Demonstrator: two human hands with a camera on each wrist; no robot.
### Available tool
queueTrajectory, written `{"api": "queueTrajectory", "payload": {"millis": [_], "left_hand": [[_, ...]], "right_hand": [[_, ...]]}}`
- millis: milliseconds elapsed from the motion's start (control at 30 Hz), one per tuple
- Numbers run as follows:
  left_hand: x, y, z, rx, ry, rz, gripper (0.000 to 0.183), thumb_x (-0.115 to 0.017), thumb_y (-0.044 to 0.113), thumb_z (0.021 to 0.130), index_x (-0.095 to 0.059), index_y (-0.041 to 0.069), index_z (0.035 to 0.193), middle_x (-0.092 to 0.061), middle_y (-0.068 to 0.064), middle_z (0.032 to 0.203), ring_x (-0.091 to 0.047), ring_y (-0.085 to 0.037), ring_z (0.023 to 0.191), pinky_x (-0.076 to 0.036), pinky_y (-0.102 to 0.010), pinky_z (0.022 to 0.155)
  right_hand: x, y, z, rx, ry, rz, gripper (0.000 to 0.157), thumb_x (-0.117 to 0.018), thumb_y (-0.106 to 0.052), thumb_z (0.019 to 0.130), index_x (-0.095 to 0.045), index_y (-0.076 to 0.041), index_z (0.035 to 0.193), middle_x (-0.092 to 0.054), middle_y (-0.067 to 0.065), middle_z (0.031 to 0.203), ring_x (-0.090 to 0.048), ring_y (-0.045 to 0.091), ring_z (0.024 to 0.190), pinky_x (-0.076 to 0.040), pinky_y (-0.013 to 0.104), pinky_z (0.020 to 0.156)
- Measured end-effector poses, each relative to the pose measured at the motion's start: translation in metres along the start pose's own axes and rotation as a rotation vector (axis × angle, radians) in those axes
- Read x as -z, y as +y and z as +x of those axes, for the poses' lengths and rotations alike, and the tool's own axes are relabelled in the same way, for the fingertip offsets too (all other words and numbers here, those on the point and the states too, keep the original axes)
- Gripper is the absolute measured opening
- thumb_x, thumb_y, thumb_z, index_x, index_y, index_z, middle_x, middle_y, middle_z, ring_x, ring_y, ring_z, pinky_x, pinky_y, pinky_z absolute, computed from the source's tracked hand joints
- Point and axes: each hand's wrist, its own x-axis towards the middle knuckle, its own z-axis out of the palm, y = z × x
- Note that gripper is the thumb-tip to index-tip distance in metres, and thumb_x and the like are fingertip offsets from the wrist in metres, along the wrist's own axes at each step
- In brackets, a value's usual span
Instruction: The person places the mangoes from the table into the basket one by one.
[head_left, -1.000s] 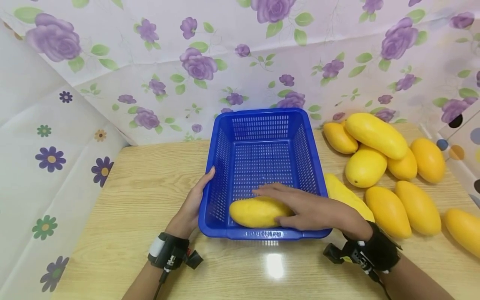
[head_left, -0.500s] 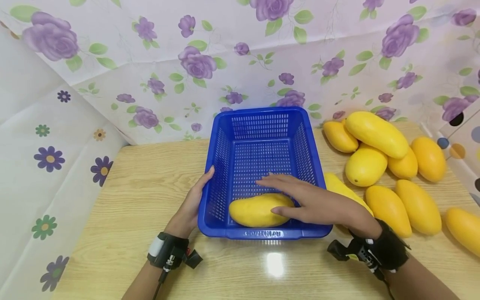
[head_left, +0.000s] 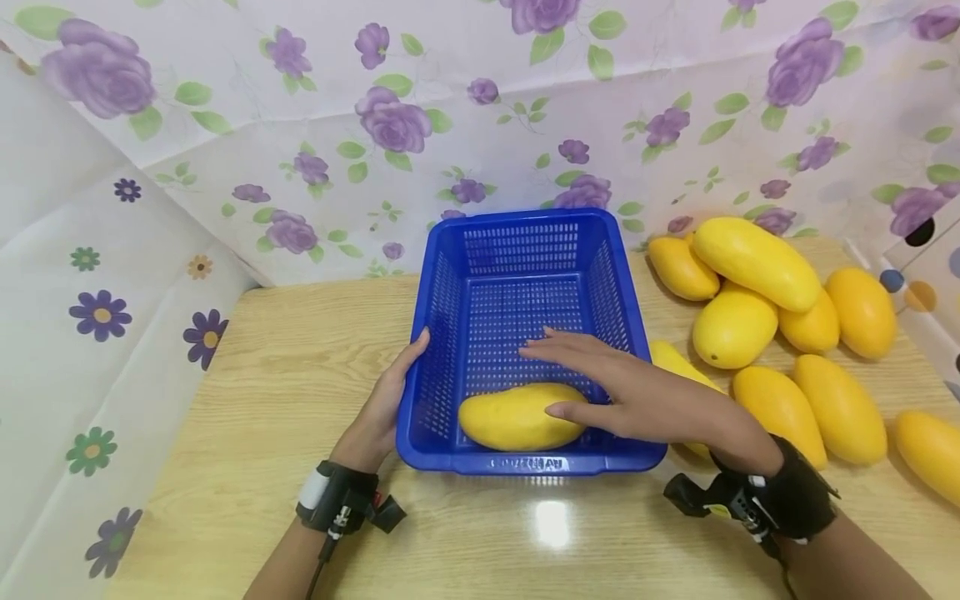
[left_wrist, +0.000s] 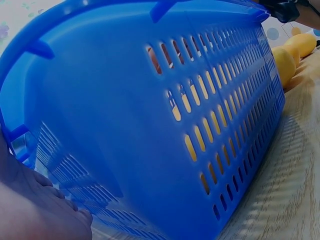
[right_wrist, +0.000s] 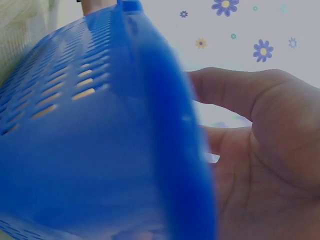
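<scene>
Right hand easing back off the yellow mango

Head view: my right hand (head_left: 626,387) is hovering with fingers spread by the yellow mango (head_left: 517,420), which is lying inside the blue basket (head_left: 442,461) along its near wall. My left hand (head_left: 382,408) is gripping the left side. Near-rim lettering (head_left: 527,465) is showing too blurred to read.

Left wrist: yellow is showing through the slotted wall (left_wrist: 140,100).

Right wrist: my thumb (right_wrist: 227,90) is extending past the rim.

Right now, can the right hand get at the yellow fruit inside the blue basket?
Probably yes: the right hand reaches over the right rim of the blue basket, open and near the yellow fruit, and nothing else covers it. The left hand holds the basket's left side, clear of it.
</scene>
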Motion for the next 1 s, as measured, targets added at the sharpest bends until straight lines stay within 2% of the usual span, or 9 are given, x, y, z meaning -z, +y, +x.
{"api": "queueTrajectory", "payload": {"millis": [300, 500, 800, 1000], "left_hand": [[0.000, 0.000, 0.001, 0.009, 0.001, -0.013, 0.067, -0.038, 0.053, 0.102, -0.015, 0.027, 0.159, -0.024, -0.020, 0.154, -0.038, -0.034, 0.130, -0.038, -0.046, 0.100], [0.001, 0.000, 0.000, 0.008, -0.001, -0.012, 0.067, -0.037, 0.054, 0.102, -0.015, 0.027, 0.159, -0.025, -0.020, 0.154, -0.039, -0.033, 0.129, -0.038, -0.046, 0.100], [0.000, 0.002, 0.000, 0.008, -0.001, -0.007, 0.069, -0.039, 0.054, 0.101, -0.013, 0.028, 0.159, -0.022, -0.019, 0.156, -0.032, -0.037, 0.134, -0.033, -0.049, 0.103], [0.001, 0.000, -0.001, 0.010, -0.003, -0.005, 0.068, -0.038, 0.054, 0.101, -0.012, 0.028, 0.159, -0.021, -0.019, 0.156, -0.032, -0.037, 0.134, -0.033, -0.049, 0.103]], "right_hand": [[0.011, -0.002, -0.006, -0.026, 0.035, 0.002, 0.062, -0.055, -0.042, 0.098, -0.033, -0.032, 0.155, -0.027, -0.006, 0.161, -0.014, 0.023, 0.150, -0.021, 0.060, 0.112], [0.020, -0.006, -0.008, -0.034, 0.098, 0.003, 0.060, -0.057, -0.042, 0.097, -0.035, -0.035, 0.153, -0.030, -0.007, 0.159, -0.019, 0.019, 0.149, -0.026, 0.054, 0.112], [0.037, -0.009, -0.015, 0.026, 0.280, -0.034, 0.056, -0.063, -0.027, 0.096, -0.045, -0.028, 0.149, -0.036, -0.008, 0.156, -0.021, 0.019, 0.149, -0.025, 0.055, 0.112], [0.044, -0.010, -0.019, 0.034, 0.349, -0.020, 0.052, -0.063, -0.020, 0.096, -0.049, -0.023, 0.146, -0.038, -0.004, 0.156, -0.018, 0.017, 0.149, -0.021, 0.058, 0.113]]}}
